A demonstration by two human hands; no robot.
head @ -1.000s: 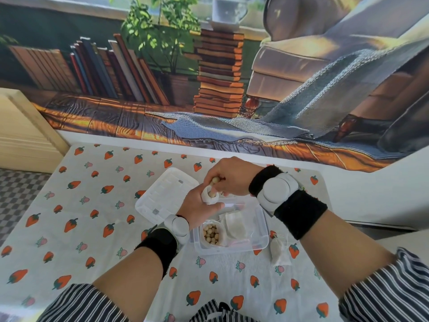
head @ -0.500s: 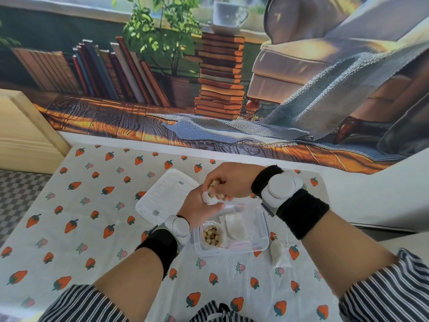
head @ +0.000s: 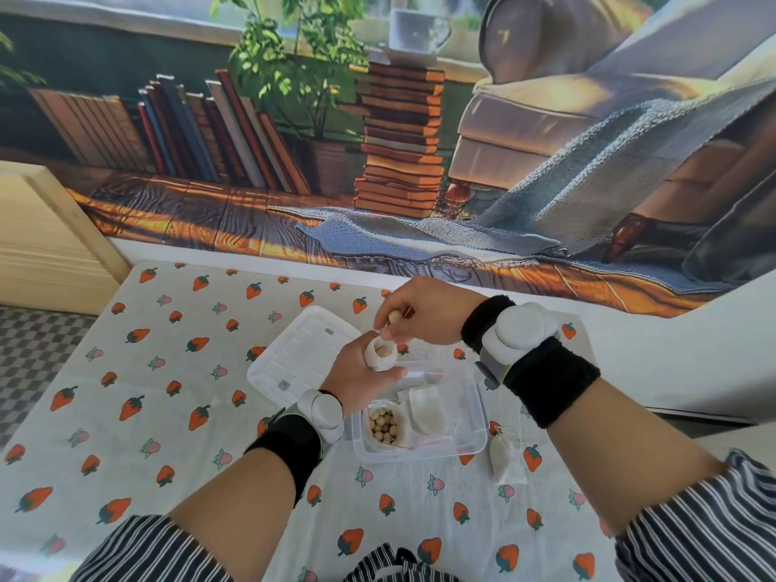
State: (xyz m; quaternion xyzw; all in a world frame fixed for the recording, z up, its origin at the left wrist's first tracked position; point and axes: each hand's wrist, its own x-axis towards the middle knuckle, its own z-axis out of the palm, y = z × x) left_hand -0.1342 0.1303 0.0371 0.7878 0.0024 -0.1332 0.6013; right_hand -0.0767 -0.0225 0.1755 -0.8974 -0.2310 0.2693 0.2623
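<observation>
Above the clear box (head: pixel 472 430) on the worktop (head: pixel 168 417), the left hand (head: pixel 357 375) grips a small white pouch (head: pixel 378 358), mouth up. The right hand (head: pixel 424 315) pinches a bean (head: pixel 394 317) just above it. The lid (head: pixel 294 359) lies beside the box, and its grey marks are too small to read.

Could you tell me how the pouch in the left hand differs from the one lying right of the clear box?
The held pouch stands upright in the left hand; the lying pouch rests flat on the tablecloth, untouched. The held pouch gapes open, showing a bean; the lying pouch shows no contents. Both are small and white.
</observation>
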